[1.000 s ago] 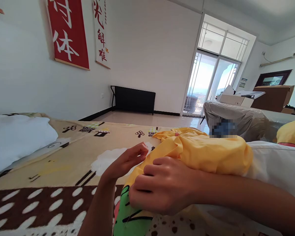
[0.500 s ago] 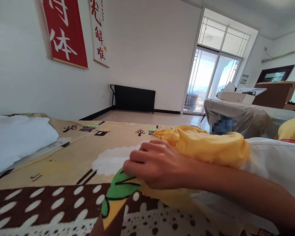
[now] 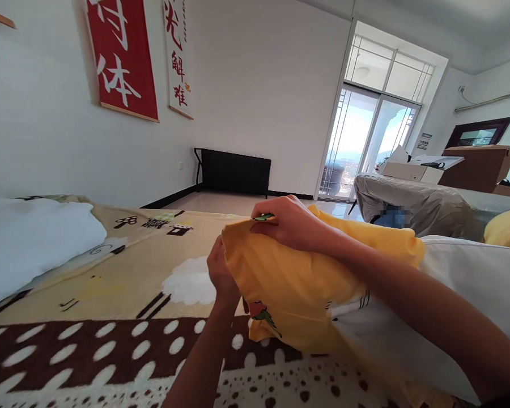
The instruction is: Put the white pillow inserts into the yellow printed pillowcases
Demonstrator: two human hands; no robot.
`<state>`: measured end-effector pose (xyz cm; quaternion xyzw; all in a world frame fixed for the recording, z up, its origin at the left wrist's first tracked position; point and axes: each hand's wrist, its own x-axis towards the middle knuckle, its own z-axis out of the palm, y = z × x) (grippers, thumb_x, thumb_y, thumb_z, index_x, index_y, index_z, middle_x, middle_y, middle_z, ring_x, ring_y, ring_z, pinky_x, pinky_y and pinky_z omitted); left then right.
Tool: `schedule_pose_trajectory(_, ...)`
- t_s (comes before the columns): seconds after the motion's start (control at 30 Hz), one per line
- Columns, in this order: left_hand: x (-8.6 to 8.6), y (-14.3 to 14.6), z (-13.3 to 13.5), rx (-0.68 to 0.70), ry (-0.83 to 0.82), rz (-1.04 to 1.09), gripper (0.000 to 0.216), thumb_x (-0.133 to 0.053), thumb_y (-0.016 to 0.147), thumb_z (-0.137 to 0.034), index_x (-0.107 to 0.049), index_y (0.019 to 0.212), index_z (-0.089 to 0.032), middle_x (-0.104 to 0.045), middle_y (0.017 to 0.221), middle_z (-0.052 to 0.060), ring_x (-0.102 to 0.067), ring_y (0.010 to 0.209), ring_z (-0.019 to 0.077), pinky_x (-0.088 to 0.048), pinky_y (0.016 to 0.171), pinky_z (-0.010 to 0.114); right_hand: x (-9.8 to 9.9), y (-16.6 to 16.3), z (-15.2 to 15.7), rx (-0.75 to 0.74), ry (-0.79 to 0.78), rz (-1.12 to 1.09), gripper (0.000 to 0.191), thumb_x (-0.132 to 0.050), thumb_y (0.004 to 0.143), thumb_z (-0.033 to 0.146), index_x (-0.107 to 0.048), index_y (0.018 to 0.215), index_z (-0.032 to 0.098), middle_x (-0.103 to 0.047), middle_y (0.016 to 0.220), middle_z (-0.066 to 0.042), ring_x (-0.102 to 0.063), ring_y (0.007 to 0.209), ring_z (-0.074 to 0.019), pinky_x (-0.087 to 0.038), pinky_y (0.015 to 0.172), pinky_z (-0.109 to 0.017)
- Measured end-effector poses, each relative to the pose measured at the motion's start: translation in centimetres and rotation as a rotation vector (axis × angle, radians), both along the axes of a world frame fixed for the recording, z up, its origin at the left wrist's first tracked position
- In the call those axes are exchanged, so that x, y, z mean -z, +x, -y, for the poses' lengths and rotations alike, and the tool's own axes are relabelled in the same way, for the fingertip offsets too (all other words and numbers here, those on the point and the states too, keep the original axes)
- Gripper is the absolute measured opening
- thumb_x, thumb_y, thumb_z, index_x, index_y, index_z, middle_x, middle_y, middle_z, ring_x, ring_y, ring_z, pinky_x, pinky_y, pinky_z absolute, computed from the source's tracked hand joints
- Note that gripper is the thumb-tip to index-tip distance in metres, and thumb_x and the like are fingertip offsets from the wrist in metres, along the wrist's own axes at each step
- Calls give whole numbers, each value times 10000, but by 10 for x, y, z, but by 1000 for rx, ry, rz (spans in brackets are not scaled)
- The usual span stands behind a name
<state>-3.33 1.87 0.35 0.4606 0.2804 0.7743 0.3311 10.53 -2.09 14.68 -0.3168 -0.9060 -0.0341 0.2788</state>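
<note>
A yellow pillowcase (image 3: 289,283) with printed green and red figures is bunched in front of me, its open end raised toward the left. My right hand (image 3: 287,221) pinches the upper edge of the cloth, and a bit of green print shows between the fingers. My left hand (image 3: 221,269) is closed at the left corner of the pillowcase, partly hidden behind the fabric. A white pillow (image 3: 467,272) lies to the right and runs into the yellow cloth; how far in it reaches is hidden.
Beneath everything is a beige and brown patterned blanket (image 3: 140,283). Another white pillow (image 3: 55,238) lies at the left. A yellow cushion (image 3: 508,228) shows at the right edge. Beyond stand a plastic-covered table (image 3: 412,198) with boxes and a black folded frame (image 3: 236,171).
My right hand has risen and moved slightly right, lifting the pillowcase edge. My left hand, earlier mostly hidden under the cloth, has come up into sight at the left corner.
</note>
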Motion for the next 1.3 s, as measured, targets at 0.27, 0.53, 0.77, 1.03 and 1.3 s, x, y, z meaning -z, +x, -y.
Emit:
schedule_pose_trajectory(0.27, -38, 7, 56, -97, 21, -201, 338, -730, 676, -395, -634, 923, -185, -639, 821, 14, -580, 754, 186, -435, 612, 249, -2, -2, 7, 15, -6, 56, 95, -611, 765, 217, -614, 859, 203, -523, 649, 55, -411, 626, -95, -295, 618, -232)
schedule_pose_trajectory(0.53, -39, 4, 67, -85, 21, -306, 299, -695, 713, -388, -501, 597, -193, -402, 566, -46, -365, 537, 100, -320, 476, 216, -50, 65, -1, -126, -445, 390, 319, -551, 847, 466, -635, 773, 168, -570, 707, 17, -480, 622, -98, -346, 576, -228)
schedule_pose_trajectory(0.77, -35, 1, 65, -183, -41, -170, 394, -712, 657, -442, -442, 515, -193, -346, 519, -38, -320, 502, 98, -262, 412, 221, -28, 87, -12, -63, -768, 208, 446, -517, 827, 585, -601, 771, 150, -558, 721, 2, -505, 623, -101, -377, 537, -221)
schedule_pose_trajectory(1.03, -31, -3, 61, -171, -136, -83, 373, -750, 577, -473, -550, 531, -162, -426, 490, -32, -375, 480, 94, -314, 400, 203, -18, 98, -16, -138, -832, 230, 408, -576, 806, 565, -538, 849, 161, -419, 599, 69, -359, 519, -62, -271, 457, -193)
schedule_pose_trajectory(1.3, -19, -10, 42, -191, -155, 20, 372, -774, 566, -463, -578, 534, -149, -432, 468, -43, -368, 454, 76, -295, 372, 180, -24, 121, -10, -109, -624, 216, 350, -564, 831, 484, -526, 702, 161, -492, 743, 9, -448, 685, -105, -365, 583, -224)
